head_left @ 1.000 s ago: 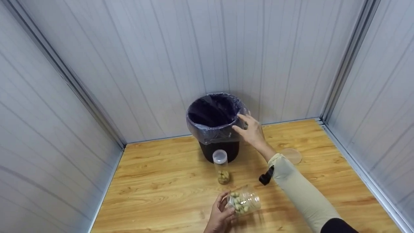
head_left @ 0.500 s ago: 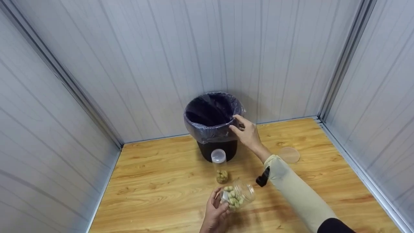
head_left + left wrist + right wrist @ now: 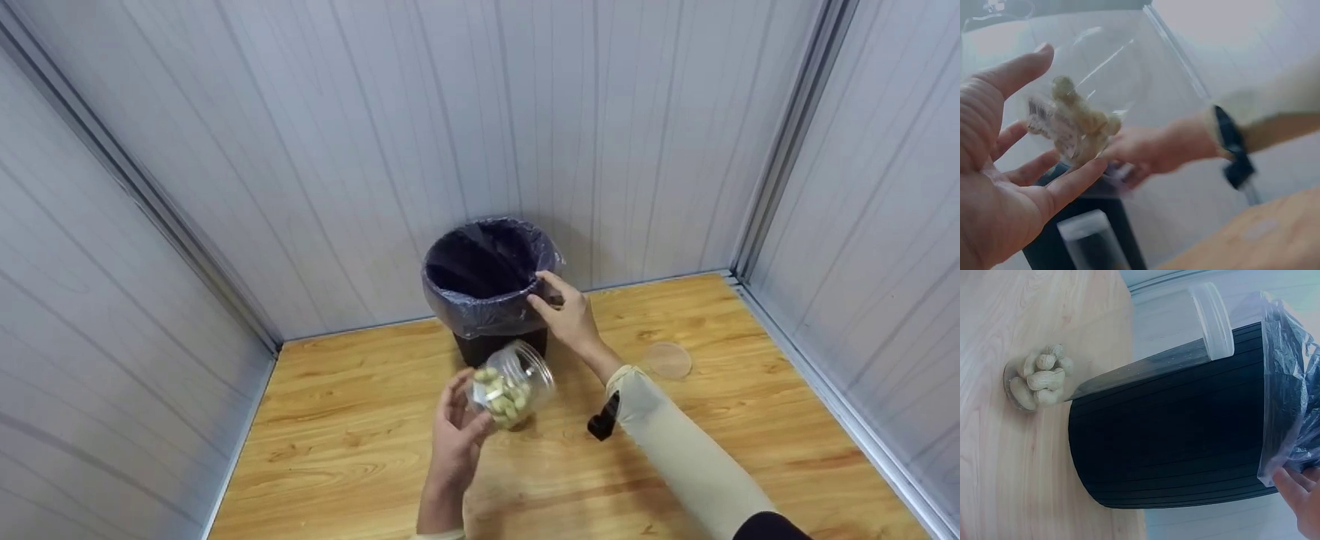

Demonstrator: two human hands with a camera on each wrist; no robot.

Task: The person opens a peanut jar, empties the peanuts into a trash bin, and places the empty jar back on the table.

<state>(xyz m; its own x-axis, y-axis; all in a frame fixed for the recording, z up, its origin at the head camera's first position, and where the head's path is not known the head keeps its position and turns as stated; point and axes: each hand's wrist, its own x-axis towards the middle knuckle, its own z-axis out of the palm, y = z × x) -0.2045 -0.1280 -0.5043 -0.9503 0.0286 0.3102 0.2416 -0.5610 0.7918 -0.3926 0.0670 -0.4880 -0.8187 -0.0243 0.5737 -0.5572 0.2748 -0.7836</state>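
Round clear plastic jar (image 3: 537,369) of pale tan peanuts (image 3: 504,399) is gripped, tilted, by left hand (image 3: 454,442); purple plastic bin liner (image 3: 476,315) is pinched by right hand (image 3: 574,316). Jar best held mouth-high against spills.

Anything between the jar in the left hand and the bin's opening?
Low down, an upright lidded container stands in front of the bin, its lid appearing below the rim. The right hand is at the rim's right side; nothing visible covers the opening.
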